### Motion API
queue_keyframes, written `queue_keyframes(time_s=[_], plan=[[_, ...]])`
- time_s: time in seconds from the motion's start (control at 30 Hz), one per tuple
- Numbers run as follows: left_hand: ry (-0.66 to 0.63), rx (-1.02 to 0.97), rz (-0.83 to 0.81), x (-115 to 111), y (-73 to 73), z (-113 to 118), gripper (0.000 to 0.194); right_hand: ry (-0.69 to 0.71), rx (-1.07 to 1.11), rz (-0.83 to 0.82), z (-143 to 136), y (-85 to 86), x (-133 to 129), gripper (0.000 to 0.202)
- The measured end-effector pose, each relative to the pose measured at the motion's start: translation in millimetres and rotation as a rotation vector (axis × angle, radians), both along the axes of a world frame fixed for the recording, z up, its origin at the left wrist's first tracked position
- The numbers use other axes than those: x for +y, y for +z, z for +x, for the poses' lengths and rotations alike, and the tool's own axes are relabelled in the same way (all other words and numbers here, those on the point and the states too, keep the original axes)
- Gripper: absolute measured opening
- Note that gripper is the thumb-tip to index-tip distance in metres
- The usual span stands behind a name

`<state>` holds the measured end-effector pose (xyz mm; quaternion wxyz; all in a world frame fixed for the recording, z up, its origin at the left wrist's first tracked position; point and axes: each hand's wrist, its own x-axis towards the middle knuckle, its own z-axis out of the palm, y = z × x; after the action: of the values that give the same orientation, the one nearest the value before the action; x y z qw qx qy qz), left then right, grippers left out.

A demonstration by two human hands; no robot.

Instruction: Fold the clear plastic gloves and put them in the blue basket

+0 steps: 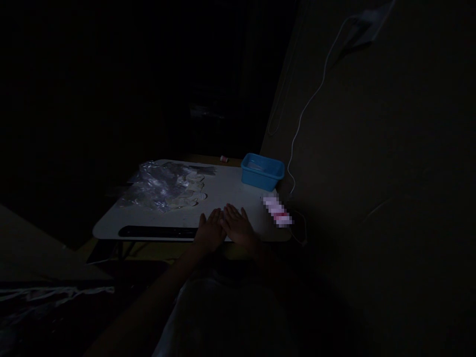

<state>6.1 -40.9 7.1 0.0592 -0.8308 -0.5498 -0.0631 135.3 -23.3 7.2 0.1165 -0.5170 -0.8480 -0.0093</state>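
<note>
My left hand [210, 231] lies palm down at the front edge of the white table [226, 186], fingers stretched out and holding nothing. Right beside it, touching or nearly touching, my right hand [237, 225] rests flat with its thumb apart, also holding nothing. On the table's left half is a heap of crumpled clear plastic [158, 183]. Several pale flat pieces [191, 193] lie along the heap's right side. A blue basket [262, 178] stands at the back right corner. The scene is very dark.
A pixelated, lit object [277, 210] lies at the table's right edge. From a pale object on the wall, a white cable [307, 104] hangs down behind the basket. A small red and white item [223, 159] sits beyond the back edge. A black strip [156, 231] runs along the front.
</note>
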Motion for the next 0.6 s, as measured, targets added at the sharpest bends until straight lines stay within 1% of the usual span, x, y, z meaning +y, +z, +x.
queue_keyframes(time_s=[0.43,0.53,0.6], plan=[[0.014,0.003,-0.015,-0.3,0.9,0.0,0.053,-0.021,-0.003,-0.098,-3.2,8.5,-3.5,0.056],[0.01,0.006,-0.019,-1.3,3.0,0.4,0.052,-0.028,0.002,-0.078,-3.4,7.1,-3.8,0.055],[0.014,0.003,-0.017,-2.1,4.4,1.1,0.051,-0.061,0.012,-0.042,-1.7,5.0,-4.3,0.055]])
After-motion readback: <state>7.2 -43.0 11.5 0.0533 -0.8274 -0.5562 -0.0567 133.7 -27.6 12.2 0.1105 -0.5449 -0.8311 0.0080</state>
